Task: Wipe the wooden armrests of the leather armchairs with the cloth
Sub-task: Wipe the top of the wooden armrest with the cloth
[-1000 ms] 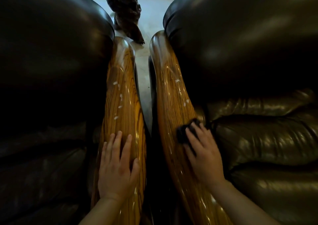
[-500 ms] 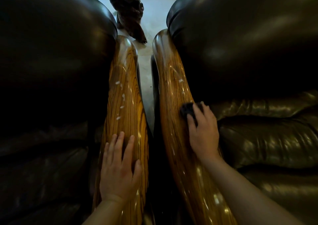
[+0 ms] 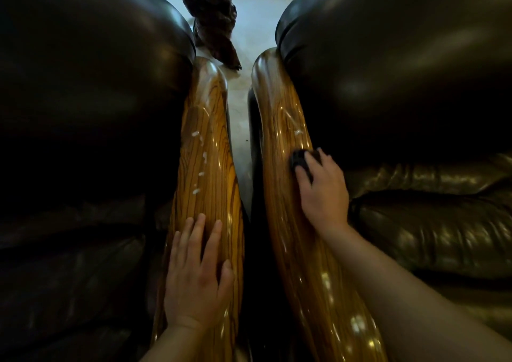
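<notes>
Two glossy wooden armrests run side by side between two dark leather armchairs. My right hand [image 3: 322,192] presses a small dark cloth [image 3: 299,159] onto the right armrest [image 3: 279,118], about halfway along it. A white speck lies on the wood just beyond the cloth. My left hand [image 3: 195,273] lies flat, fingers spread, on the near part of the left armrest [image 3: 206,140]. Several white specks dot the left armrest ahead of my fingers.
The left armchair [image 3: 83,112] and right armchair [image 3: 401,84] bulge up on either side. A narrow strip of pale floor [image 3: 239,140] shows between the armrests. A dark twisted wooden object [image 3: 213,26] stands on the floor beyond them.
My right hand has slid the cloth forward along the right armrest, away from me, over the specks that lay there. My left hand has stayed in place.
</notes>
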Demonstrator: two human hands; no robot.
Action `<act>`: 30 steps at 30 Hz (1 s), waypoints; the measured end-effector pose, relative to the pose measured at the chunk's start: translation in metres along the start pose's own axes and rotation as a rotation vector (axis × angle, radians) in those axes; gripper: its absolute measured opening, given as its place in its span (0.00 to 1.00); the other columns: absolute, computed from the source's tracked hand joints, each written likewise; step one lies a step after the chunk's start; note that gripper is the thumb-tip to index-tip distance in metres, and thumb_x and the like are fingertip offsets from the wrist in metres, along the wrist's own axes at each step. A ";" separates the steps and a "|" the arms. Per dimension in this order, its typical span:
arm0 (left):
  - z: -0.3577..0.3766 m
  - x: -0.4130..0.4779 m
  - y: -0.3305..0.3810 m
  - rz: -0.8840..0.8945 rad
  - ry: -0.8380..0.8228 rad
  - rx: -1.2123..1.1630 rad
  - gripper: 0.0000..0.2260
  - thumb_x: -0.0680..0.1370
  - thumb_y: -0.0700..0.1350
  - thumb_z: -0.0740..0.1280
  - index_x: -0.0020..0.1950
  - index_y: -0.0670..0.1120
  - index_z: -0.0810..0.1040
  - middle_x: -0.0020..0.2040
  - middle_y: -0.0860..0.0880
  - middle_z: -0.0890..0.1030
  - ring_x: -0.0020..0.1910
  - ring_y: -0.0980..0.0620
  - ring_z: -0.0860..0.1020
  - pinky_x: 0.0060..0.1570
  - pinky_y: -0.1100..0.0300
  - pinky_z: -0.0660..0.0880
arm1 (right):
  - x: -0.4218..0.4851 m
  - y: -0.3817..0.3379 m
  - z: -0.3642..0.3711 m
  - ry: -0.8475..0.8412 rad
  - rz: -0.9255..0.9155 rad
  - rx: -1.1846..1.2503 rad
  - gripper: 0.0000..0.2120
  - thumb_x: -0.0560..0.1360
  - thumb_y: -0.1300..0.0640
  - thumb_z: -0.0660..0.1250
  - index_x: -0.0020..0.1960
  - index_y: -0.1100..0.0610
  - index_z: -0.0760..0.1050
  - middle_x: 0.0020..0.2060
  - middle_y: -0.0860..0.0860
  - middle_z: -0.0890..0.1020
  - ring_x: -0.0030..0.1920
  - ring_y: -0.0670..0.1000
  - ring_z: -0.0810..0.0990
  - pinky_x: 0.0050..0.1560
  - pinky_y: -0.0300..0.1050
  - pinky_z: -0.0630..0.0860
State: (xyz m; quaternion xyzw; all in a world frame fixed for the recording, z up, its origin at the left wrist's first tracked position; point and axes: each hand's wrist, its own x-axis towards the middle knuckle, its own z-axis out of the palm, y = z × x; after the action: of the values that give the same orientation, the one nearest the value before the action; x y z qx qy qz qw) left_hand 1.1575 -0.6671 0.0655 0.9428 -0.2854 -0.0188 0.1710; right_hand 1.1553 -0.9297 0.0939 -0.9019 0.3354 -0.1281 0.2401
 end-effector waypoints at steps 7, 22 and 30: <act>-0.004 0.001 0.002 -0.017 -0.044 0.015 0.29 0.77 0.53 0.57 0.78 0.50 0.59 0.79 0.46 0.56 0.79 0.47 0.50 0.76 0.44 0.50 | -0.061 0.018 -0.011 -0.132 -0.501 -0.127 0.19 0.80 0.48 0.61 0.70 0.50 0.72 0.74 0.50 0.68 0.77 0.52 0.59 0.75 0.56 0.59; 0.001 0.002 -0.004 0.002 -0.060 -0.042 0.31 0.75 0.55 0.57 0.77 0.51 0.59 0.78 0.45 0.59 0.78 0.45 0.55 0.74 0.45 0.52 | -0.041 0.027 -0.013 -0.153 -0.415 -0.135 0.21 0.79 0.49 0.61 0.72 0.48 0.68 0.75 0.48 0.66 0.77 0.50 0.58 0.75 0.58 0.61; 0.000 0.002 -0.005 0.007 -0.063 -0.042 0.31 0.75 0.54 0.57 0.78 0.51 0.57 0.78 0.45 0.59 0.77 0.44 0.56 0.74 0.44 0.51 | 0.019 -0.024 0.011 -0.037 -0.242 -0.123 0.21 0.80 0.47 0.59 0.72 0.48 0.68 0.74 0.49 0.68 0.76 0.52 0.60 0.75 0.57 0.61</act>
State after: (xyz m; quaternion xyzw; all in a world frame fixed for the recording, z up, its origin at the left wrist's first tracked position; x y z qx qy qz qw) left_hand 1.1620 -0.6648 0.0640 0.9370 -0.2932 -0.0538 0.1821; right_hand 1.1862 -0.9227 0.0982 -0.9509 0.2271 -0.1188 0.1733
